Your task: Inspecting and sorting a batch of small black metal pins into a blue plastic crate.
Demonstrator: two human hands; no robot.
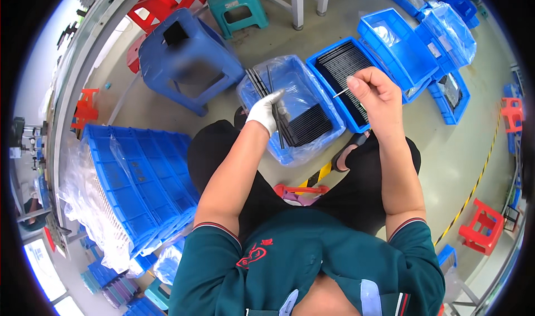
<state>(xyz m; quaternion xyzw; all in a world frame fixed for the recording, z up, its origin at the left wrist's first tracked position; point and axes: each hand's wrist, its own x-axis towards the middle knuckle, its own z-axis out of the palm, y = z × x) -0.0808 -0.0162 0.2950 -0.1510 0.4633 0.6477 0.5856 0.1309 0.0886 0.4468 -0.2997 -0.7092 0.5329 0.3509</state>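
Observation:
My left hand [264, 114], in a white glove, is closed round a bundle of thin black strips [258, 84], held slantwise over a blue bin [285, 158] lined with clear plastic. More black strips [310, 125] lie side by side in that bin. To its right, a second blue bin [311, 58] holds a long row of black strips [341, 60]. Over this bin's right side is my bare right hand [383, 101], thumb and forefinger pinching a thin, pale, stick-like piece [340, 93]. Its exact kind is too small to make out.
A blue stool [192, 37] and a teal stool [237, 6] stand beyond the bins. Stacked blue crates [145, 176] rise close on my left. More blue bins [398, 51], some with clear plastic, are at the far right. A red stool [482, 227] stands further right.

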